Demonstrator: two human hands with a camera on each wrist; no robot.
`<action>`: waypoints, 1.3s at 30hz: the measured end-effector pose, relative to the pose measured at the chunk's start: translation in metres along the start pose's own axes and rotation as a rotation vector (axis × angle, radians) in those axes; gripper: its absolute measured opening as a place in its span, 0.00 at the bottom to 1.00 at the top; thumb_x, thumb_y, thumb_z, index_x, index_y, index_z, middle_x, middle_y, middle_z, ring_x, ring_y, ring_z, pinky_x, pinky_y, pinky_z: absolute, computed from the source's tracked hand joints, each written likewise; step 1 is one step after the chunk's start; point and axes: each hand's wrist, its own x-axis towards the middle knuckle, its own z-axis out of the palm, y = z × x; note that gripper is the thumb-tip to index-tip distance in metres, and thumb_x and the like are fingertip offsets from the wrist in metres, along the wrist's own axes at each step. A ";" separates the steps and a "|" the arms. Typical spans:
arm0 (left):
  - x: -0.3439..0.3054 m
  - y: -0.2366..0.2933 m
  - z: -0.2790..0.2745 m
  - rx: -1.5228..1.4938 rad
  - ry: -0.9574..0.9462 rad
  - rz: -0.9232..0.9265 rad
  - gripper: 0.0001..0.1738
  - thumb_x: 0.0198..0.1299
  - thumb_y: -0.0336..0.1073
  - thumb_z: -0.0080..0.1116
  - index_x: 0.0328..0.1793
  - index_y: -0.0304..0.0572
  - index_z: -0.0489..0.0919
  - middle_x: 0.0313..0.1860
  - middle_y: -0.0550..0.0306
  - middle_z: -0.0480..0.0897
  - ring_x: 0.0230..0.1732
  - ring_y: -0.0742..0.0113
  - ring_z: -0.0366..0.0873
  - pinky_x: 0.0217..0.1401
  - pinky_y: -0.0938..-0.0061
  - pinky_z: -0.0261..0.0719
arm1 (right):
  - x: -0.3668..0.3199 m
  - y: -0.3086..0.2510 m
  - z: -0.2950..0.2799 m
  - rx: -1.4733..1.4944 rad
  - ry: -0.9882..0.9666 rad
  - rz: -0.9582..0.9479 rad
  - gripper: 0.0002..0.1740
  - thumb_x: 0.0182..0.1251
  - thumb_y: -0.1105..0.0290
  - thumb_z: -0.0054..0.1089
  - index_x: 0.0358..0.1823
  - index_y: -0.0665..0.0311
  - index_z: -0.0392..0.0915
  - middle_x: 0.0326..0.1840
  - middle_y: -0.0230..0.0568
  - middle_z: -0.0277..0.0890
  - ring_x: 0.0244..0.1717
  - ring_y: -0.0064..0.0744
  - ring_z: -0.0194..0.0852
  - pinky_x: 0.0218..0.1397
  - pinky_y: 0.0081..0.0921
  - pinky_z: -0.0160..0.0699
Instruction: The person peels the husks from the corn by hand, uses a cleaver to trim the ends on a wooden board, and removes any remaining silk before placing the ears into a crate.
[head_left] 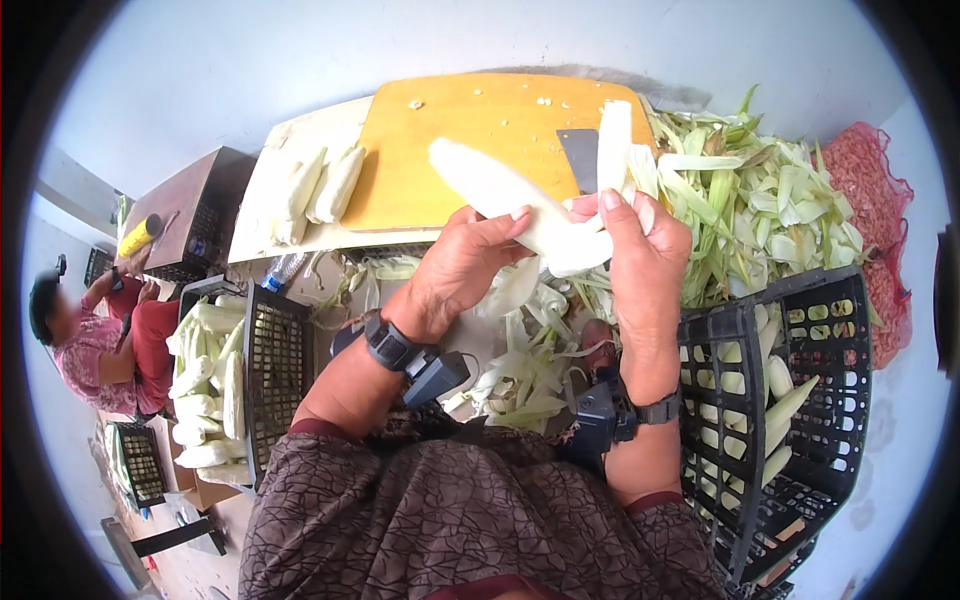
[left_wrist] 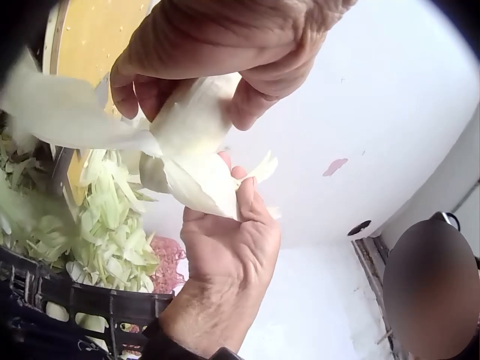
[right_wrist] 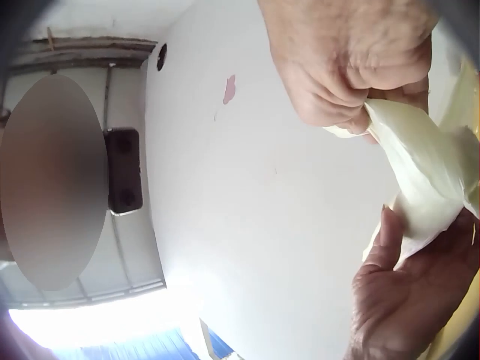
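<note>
A pale ear of corn (head_left: 490, 190) is held up in front of the yellow board, its narrow end pointing to the upper left. Curled round its lower part is my left hand (head_left: 458, 268), thumb on top. My right hand (head_left: 652, 245) pinches the husk at the ear's other end. From there a loose strip of husk (head_left: 614, 140) sticks upward. In the left wrist view a peeled-back husk leaf (left_wrist: 75, 120) hangs off the ear. The right wrist view shows the husk (right_wrist: 412, 146) stretched between both hands. My right fingertips are partly hidden behind the husk.
A dark flat blade (head_left: 578, 160) lies on the yellow board (head_left: 420, 150). Several ears (head_left: 335, 187) lie left of it. Husks (head_left: 760, 215) pile up on the right, beside a red mesh sack (head_left: 870, 190). Black crates (head_left: 280, 345) flank me. Another person (head_left: 95, 360) sits far left.
</note>
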 end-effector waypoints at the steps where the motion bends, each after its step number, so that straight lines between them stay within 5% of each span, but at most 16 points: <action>1: 0.001 0.000 -0.003 -0.040 -0.032 0.002 0.18 0.56 0.36 0.57 0.52 0.40 0.72 0.47 0.57 0.77 0.49 0.65 0.73 0.53 0.65 0.68 | 0.001 0.000 -0.002 0.021 -0.026 -0.004 0.12 0.64 0.70 0.49 0.29 0.71 0.76 0.24 0.35 0.76 0.24 0.18 0.68 0.31 0.17 0.68; 7: 0.005 0.007 -0.006 -0.224 -0.079 0.018 0.21 0.55 0.41 0.58 0.53 0.43 0.71 0.50 0.56 0.76 0.53 0.61 0.71 0.56 0.63 0.65 | 0.000 -0.012 -0.007 0.334 -0.022 0.168 0.14 0.65 0.67 0.47 0.27 0.70 0.74 0.24 0.44 0.74 0.30 0.31 0.74 0.36 0.23 0.72; 18: 0.007 0.006 -0.007 -0.393 -0.042 0.073 0.22 0.56 0.39 0.57 0.54 0.38 0.69 0.50 0.52 0.76 0.55 0.59 0.71 0.64 0.60 0.62 | 0.001 -0.005 0.001 0.444 -0.087 0.259 0.14 0.64 0.65 0.48 0.24 0.67 0.70 0.16 0.35 0.64 0.18 0.25 0.64 0.23 0.20 0.63; 24: 0.003 0.010 -0.013 -0.182 -0.005 0.230 0.23 0.55 0.36 0.57 0.55 0.33 0.68 0.49 0.51 0.75 0.54 0.59 0.72 0.63 0.61 0.63 | 0.002 0.000 -0.009 -0.021 -0.285 0.185 0.10 0.61 0.68 0.52 0.31 0.70 0.73 0.23 0.36 0.73 0.23 0.19 0.69 0.28 0.17 0.68; 30: -0.001 0.010 -0.015 -0.118 0.053 0.317 0.22 0.55 0.33 0.56 0.54 0.31 0.67 0.50 0.50 0.75 0.54 0.60 0.72 0.61 0.62 0.64 | -0.004 0.001 0.005 -0.204 -0.132 0.005 0.19 0.56 0.79 0.55 0.51 0.72 0.70 0.36 0.43 0.77 0.30 0.18 0.72 0.34 0.16 0.72; 32: -0.004 0.012 -0.011 -0.100 0.049 0.256 0.22 0.55 0.33 0.55 0.54 0.30 0.67 0.50 0.49 0.75 0.53 0.59 0.72 0.61 0.62 0.65 | -0.007 -0.005 0.007 -0.498 -0.104 -0.093 0.27 0.49 0.81 0.56 0.55 0.68 0.66 0.46 0.51 0.74 0.37 0.34 0.77 0.41 0.25 0.75; 33: -0.004 0.011 -0.011 -0.103 0.051 0.256 0.22 0.55 0.33 0.55 0.54 0.30 0.67 0.50 0.49 0.75 0.53 0.59 0.72 0.61 0.62 0.65 | -0.007 -0.006 0.007 -0.500 -0.106 -0.092 0.27 0.49 0.81 0.56 0.55 0.68 0.66 0.46 0.51 0.74 0.37 0.34 0.77 0.41 0.25 0.75; 35: -0.004 0.008 -0.012 -0.103 0.045 0.257 0.22 0.56 0.33 0.54 0.55 0.30 0.66 0.50 0.47 0.75 0.53 0.57 0.72 0.61 0.62 0.65 | -0.007 -0.006 0.008 -0.804 -0.165 -0.345 0.31 0.47 0.83 0.53 0.58 0.66 0.63 0.54 0.55 0.68 0.49 0.48 0.74 0.49 0.33 0.73; 36: -0.004 0.007 -0.012 -0.105 0.047 0.251 0.22 0.56 0.33 0.54 0.55 0.30 0.66 0.50 0.47 0.75 0.53 0.57 0.72 0.61 0.62 0.65 | -0.009 -0.005 0.008 -0.806 -0.165 -0.338 0.31 0.47 0.83 0.53 0.58 0.66 0.63 0.54 0.55 0.68 0.49 0.48 0.74 0.49 0.33 0.73; 38: -0.003 0.008 -0.013 -0.089 0.005 0.220 0.23 0.56 0.33 0.54 0.57 0.32 0.66 0.49 0.45 0.75 0.52 0.56 0.72 0.60 0.62 0.66 | -0.011 -0.001 0.012 -0.779 -0.278 -0.292 0.35 0.47 0.86 0.52 0.61 0.58 0.64 0.59 0.50 0.67 0.29 0.32 0.76 0.36 0.25 0.75; 39: -0.003 0.008 -0.013 -0.090 0.005 0.218 0.23 0.56 0.33 0.54 0.57 0.32 0.66 0.49 0.45 0.75 0.52 0.56 0.72 0.60 0.62 0.66 | -0.011 0.003 0.013 -0.773 -0.281 -0.374 0.31 0.47 0.84 0.53 0.58 0.60 0.66 0.53 0.52 0.70 0.32 0.40 0.77 0.39 0.30 0.74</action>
